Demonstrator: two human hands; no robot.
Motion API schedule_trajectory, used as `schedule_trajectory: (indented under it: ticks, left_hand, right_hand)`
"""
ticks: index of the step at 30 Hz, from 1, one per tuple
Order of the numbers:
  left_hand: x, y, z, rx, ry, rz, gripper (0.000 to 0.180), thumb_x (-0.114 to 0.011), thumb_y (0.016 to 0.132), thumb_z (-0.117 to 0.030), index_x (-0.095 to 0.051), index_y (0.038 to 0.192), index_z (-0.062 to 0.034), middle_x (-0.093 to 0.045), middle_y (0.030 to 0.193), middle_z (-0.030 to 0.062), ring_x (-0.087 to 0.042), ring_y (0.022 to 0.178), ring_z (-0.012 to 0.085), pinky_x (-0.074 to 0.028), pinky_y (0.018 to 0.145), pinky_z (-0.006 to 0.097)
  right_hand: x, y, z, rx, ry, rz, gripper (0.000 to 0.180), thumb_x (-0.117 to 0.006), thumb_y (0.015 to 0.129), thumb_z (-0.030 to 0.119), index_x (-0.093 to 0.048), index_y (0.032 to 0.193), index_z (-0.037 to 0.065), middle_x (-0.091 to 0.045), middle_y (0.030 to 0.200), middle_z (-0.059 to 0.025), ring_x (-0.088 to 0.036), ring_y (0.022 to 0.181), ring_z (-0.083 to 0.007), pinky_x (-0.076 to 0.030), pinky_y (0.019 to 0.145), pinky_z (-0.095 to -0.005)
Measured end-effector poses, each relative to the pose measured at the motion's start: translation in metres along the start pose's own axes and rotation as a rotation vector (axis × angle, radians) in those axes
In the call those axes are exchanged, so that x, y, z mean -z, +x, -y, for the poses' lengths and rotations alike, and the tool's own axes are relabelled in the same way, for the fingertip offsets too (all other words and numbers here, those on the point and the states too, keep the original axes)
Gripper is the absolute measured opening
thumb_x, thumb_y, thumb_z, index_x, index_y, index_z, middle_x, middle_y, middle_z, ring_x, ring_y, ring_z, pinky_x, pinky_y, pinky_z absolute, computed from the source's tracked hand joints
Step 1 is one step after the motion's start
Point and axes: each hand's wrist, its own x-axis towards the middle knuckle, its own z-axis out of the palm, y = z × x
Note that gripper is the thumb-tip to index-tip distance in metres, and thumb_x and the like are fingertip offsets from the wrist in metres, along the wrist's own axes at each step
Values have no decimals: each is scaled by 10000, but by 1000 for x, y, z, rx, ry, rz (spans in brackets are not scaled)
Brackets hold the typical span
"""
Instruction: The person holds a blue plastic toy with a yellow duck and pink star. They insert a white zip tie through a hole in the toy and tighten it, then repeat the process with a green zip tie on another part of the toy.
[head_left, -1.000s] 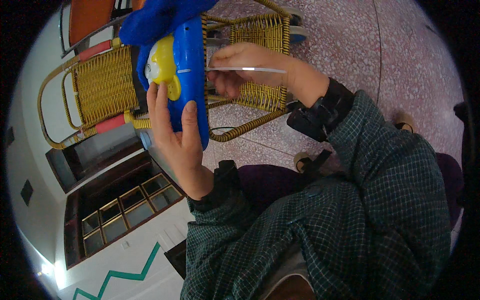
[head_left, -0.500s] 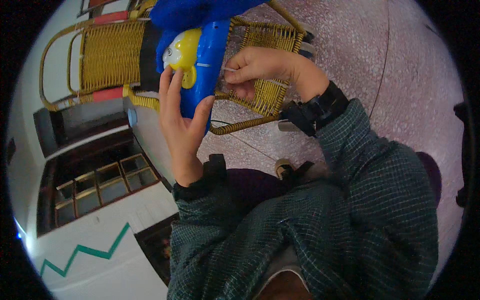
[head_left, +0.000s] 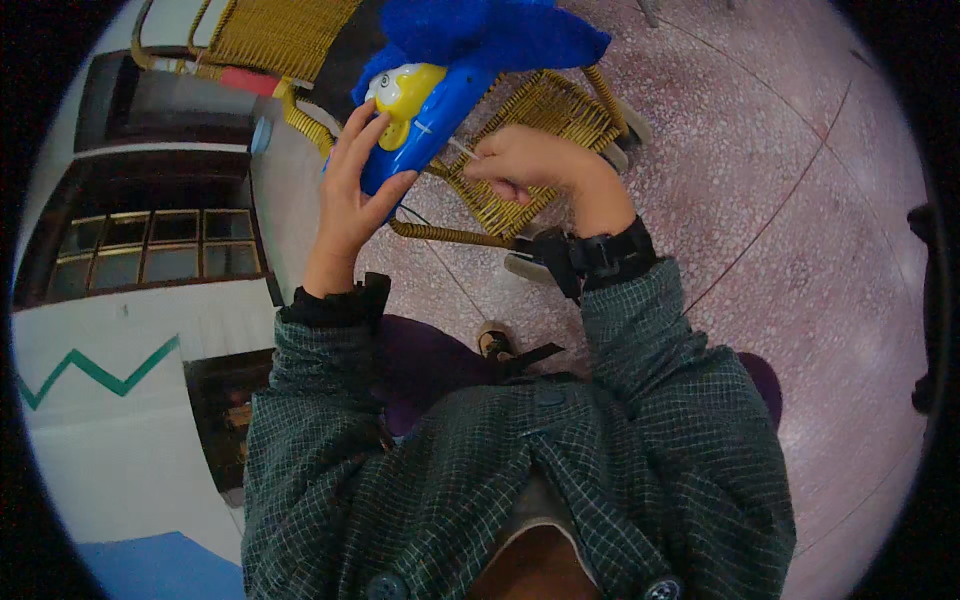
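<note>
A glossy blue plastic object with a yellow and white cartoon-like face rests over the woven chair. My left hand grips its near left end, fingers on the yellow part and thumb along the blue side. Close to its right side, my right hand is closed in a pinch on a thin white stick. The stick's tip points toward the blue side; whether it touches I cannot tell. Blue fluffy cloth lies against the object's far side.
A woven yellow chair stands under the object, and another woven chair is at the far left. Shoes show beside the near chair. Speckled floor stretches to the right; a white wall is on the left.
The view has shifted and turned, so the blue object now appears tilted and farther right. My right hand and the white stick sit slightly farther from its side. My left hand keeps its grip.
</note>
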Motion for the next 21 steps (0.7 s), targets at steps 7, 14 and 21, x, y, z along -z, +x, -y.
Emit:
schedule_trajectory:
  ticks: [7, 14, 21]
  left_hand:
    - [2, -10, 14, 12, 16, 3, 560, -679, 693, -213, -483, 1192, -51, -418, 1285, 162, -422, 1169, 316, -331, 961, 374]
    - [-10, -10, -8, -61, 376, -38, 560, -625, 713, -107, -415, 1224, -18, -440, 1230, 209, -457, 1101, 363, -378, 912, 399]
    - [-52, 2, -14, -73, 710, -233, 789, -769, 584, -321, -385, 1205, -21, -414, 1168, 248, -476, 992, 405, -413, 834, 419]
  right_hand:
    - [-6, -21, -2, 19, 127, -6, 227, -532, 822, 239, -561, 747, 27, -485, 495, -12, -457, 416, -89, -371, 394, -215]
    - [-39, 2, 3, 90, 260, 0, 216, -529, 815, 229, -560, 748, 25, -511, 512, -30, -492, 427, -110, -397, 390, -242]
    - [-68, 6, 19, 222, 168, -191, 257, -498, 814, 227, -556, 717, -4, -538, 526, -113, -536, 420, -211, -435, 425, -329]
